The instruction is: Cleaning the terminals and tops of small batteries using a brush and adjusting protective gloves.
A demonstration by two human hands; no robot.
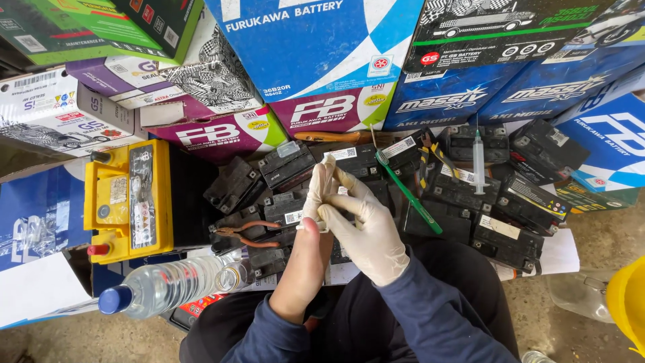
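My right hand (366, 232) wears a white latex glove and pinches the cuff of a second white glove (321, 185), which is partly pulled over my left hand (310, 232). The left fingers point up inside the glove, while the heel of the hand and the wrist are bare. Both hands hover over a cluster of several small black batteries (463, 195) lying on the ground in front of my knees.
A green toothbrush (410, 195), a syringe (478, 161) and orange-handled pliers (245, 235) lie on the batteries. A yellow-topped battery (127, 202) stands at left, with a clear water bottle (168, 286) below it. Stacked cardboard boxes (316, 60) fill the back. A yellow bucket (628, 302) is at right.
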